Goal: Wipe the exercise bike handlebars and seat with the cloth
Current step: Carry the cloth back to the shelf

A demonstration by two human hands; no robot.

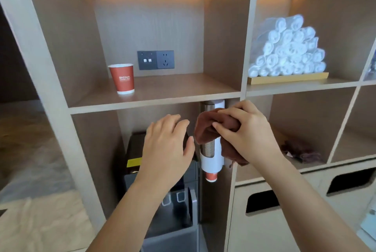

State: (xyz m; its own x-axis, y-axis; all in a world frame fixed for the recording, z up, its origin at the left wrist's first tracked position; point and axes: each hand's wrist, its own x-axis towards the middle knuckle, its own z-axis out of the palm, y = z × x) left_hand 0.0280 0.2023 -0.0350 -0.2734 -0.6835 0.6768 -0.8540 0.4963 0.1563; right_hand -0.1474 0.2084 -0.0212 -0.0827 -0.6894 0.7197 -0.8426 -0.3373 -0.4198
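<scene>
Before the wooden shelf unit (154,105), the right hand (248,135) has its fingers (227,127) curled round the bunched brown cloth (205,129) in front of the cup dispenser (211,156), while the left hand (166,146) hovers beside it with fingers relaxed and apart.

Head view, forward-down, close to shelving (154,107)

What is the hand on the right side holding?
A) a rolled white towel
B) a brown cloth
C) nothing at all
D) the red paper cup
B: the right hand has its fingers curled round the brown cloth, while the red cup stands alone on the shelf above.
</scene>
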